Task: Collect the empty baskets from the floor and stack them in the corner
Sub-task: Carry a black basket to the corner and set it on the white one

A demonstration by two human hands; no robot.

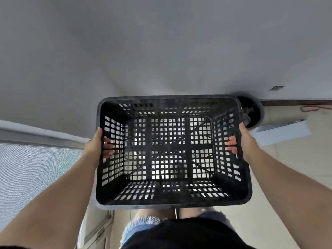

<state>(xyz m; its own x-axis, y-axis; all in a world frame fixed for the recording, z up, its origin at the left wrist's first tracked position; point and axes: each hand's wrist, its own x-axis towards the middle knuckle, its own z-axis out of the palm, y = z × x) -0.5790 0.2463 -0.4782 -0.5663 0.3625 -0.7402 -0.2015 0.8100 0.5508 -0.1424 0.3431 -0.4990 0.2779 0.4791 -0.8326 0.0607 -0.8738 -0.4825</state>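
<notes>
A black perforated plastic basket [172,201] hangs in front of me at waist height, its opening facing up and its inside empty. My left hand [97,146] grips the left rim, thumb outside and fingers curled over the wall. On the opposite rim my right hand [241,141] holds the same way. Light floor shows through the basket's grid bottom. The basket sits close to a grey wall.
A grey wall [161,51] fills the upper view directly ahead. A dark round object [253,112] stands on the floor behind the basket's right corner, next to a white flat piece [282,132]. A grey textured panel [27,177] lies at the left. Beige floor tiles [287,177] spread to the right.
</notes>
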